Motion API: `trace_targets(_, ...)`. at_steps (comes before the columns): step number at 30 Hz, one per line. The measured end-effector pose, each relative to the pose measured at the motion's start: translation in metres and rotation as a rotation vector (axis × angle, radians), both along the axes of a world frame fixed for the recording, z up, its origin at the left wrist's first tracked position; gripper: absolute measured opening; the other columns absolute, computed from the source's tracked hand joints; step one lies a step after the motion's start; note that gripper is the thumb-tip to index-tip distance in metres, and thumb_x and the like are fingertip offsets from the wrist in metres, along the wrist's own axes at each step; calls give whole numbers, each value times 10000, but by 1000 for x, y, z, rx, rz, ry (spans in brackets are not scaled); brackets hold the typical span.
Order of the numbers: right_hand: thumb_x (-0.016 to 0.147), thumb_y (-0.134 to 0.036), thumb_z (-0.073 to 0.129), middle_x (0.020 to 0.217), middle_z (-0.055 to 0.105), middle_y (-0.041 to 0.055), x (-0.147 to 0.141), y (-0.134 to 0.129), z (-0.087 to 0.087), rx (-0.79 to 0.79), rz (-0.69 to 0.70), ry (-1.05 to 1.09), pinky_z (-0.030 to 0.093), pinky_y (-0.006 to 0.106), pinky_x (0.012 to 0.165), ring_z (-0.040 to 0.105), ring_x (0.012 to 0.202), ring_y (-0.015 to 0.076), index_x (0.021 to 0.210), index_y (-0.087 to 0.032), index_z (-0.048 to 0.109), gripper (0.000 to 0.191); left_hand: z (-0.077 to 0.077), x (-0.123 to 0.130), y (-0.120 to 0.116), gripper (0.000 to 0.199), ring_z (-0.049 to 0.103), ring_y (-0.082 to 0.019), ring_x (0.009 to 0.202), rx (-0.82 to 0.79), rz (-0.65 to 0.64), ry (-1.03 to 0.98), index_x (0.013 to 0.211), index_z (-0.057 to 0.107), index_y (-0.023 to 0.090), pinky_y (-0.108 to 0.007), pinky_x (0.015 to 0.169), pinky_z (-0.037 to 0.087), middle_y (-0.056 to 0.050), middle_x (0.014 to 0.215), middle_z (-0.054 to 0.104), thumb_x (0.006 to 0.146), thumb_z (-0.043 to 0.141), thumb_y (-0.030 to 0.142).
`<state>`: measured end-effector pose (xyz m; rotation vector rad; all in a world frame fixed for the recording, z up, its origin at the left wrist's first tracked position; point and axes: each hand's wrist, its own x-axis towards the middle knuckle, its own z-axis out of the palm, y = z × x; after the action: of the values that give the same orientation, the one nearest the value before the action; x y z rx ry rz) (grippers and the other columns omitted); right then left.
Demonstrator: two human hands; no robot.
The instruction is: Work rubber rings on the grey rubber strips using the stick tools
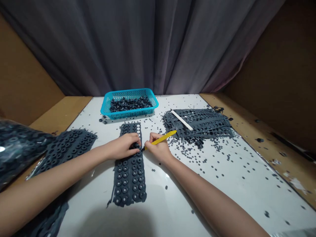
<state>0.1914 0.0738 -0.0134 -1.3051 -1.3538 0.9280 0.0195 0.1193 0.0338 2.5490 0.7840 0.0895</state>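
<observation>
A dark grey rubber sheet moulded with rows of small rings lies lengthwise before me. Several holes at its far right corner show white through them. My left hand rests across the sheet, thumb and fingers closed on dark rubber near its right edge; the exact piece is partly hidden. In my right hand is a slim yellow pen-like tool, gripped like a pencil. The tool's dark tip points at the sheet's right edge, close to my left fingertips.
A blue basket of loose black rubber pieces stands at the back. Punched-out sheets are piled right, a white stick on top. More ringed sheets and a clear bag lie left. Small dark discs litter the white tabletop.
</observation>
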Motion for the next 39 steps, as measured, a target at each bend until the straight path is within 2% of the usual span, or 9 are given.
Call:
trace_targets(13, 600, -222, 498, 450, 306, -77, 1, 1, -4, 52, 31, -141, 233, 215, 475, 294, 467, 90, 497, -205, 304, 220, 5, 4, 2, 67, 569, -209, 800, 86, -123, 168, 829, 581, 141, -309, 711, 470, -63, 886, 533, 786, 591, 192)
trace_targets(17, 586, -195, 485, 447, 261, -78, 0, 1, -2, 54, 44, -234, 203, 223, 469, 265, 463, 92, 499, -204, 278, 225, -6, 2, -2, 52, 570, -220, 809, 180, -191, 139, 835, 573, 140, -313, 715, 468, -78, 870, 550, 822, 526, 156)
trace_targets(19, 579, -179, 478, 449, 258, -78, 1, 2, -2, 55, 43, -247, 202, 225, 469, 270, 469, 93, 499, -205, 278, 217, -16, 1, -7, 163, 562, -221, 808, 252, -205, 114, 830, 566, 144, -319, 720, 465, -86, 852, 565, 856, 411, 101)
trace_targets(24, 584, -176, 483, 458, 261, -79, 1, 2, -4, 60, 38, -249, 205, 230, 476, 272, 476, 91, 502, -207, 286, 216, -32, -5, -12, 278, 553, -207, 834, 300, -117, 46, 858, 535, 152, -327, 769, 467, -86, 864, 579, 909, 270, 85)
trace_targets(26, 578, -174, 483, 452, 256, -80, 0, 2, -4, 56, 38, -241, 200, 232, 471, 270, 471, 91, 497, -208, 278, 223, -26, -11, -8, 238, 562, -190, 834, 270, -16, -46, 885, 524, 162, -302, 762, 472, -67, 871, 585, 936, 292, 154)
trace_targets(29, 574, -178, 492, 451, 282, -79, 0, 2, -3, 38, 32, -195, 213, 227, 471, 285, 470, 91, 489, -207, 289, 222, -11, -25, 1, 191, 575, -190, 848, 212, 295, -239, 946, 520, 179, -306, 781, 466, -52, 913, 611, 944, 362, 286)
trace_targets(31, 573, -190, 506, 456, 323, -78, 1, 2, -2, 14, 18, -123, 236, 222, 475, 310, 474, 91, 488, -208, 320, 205, -2, -32, 5, 200, 578, -202, 864, 153, 365, -250, 948, 534, 189, -320, 798, 456, -48, 930, 623, 927, 413, 347)
trace_targets(35, 568, -208, 517, 432, 389, -83, 5, 1, 0, -62, 28, 87, 289, 214, 461, 364, 434, 91, 499, -215, 355, 176, 1, -30, -4, 223, 565, -205, 942, 51, 174, -179, 1060, 559, 197, -325, 843, 439, -64, 1019, 600, 933, 411, 304)
trace_targets(39, 579, -218, 528, 439, 381, -81, 9, -6, 3, -32, 44, 73, 279, 213, 456, 368, 440, 93, 499, -216, 360, 186, -6, -14, -18, 251, 566, -179, 860, 21, -9, -111, 1032, 610, 199, -294, 787, 447, -59, 938, 554, 926, 382, 205)
